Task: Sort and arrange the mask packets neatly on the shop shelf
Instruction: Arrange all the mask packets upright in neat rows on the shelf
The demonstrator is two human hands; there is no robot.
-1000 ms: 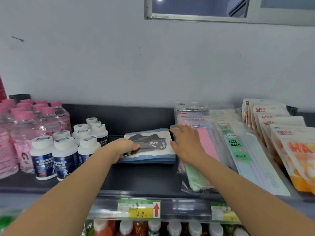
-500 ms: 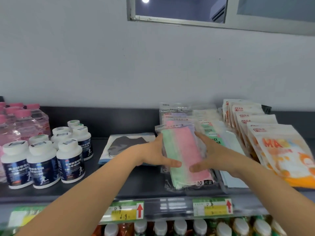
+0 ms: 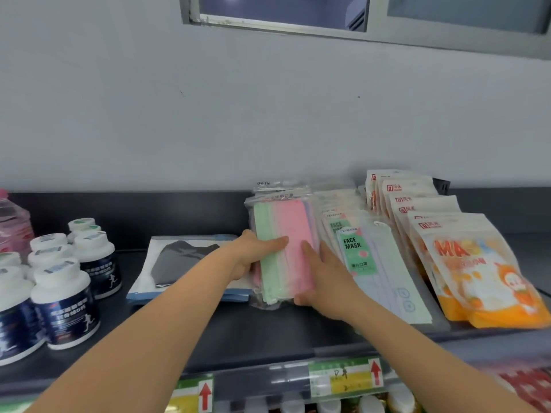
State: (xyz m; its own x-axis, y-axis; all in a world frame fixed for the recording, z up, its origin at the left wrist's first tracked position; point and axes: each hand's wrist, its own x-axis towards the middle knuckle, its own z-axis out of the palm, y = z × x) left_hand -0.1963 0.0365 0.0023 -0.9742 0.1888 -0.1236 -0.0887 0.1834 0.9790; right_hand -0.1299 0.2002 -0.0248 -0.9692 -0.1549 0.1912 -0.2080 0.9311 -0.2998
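L-hand (image 3: pixel 253 255) grips, R-hand (image 3: pixel 328 278) presses pkt (image 3: pixel 278 198): masks (image 3: pixel 293 223), prob.

left grip (image 3: pixel 253 254) curled with thumb on top; right grip (image 3: pixel 325 278) flat just beside it, fingers straight.

The pastel mask packet (image 3: pixel 283 248) showed lengthwise bands of mint green and pink, with a thin lilac strip along its right side, under clear film. To its left, the black mask packet (image 3: pixel 185 257) had a dark grey-black mask on a white card edged in blue. To the right, the FACE MASK packet (image 3: pixel 354 248) carried a green label with black lettering and a pink dot over pale blue-white masks. The children's mask pouches (image 3: pixel 483 272) near the shelf's right edge were cream and orange, with orange letters and a cartoon monkey. The supplement bottles (image 3: pixel 62 302) at the left edge had white caps and navy labels. The shelf (image 3: pixel 268 329) was dark grey; its price tags (image 3: pixel 346 377) were green and yellow with red arrows.
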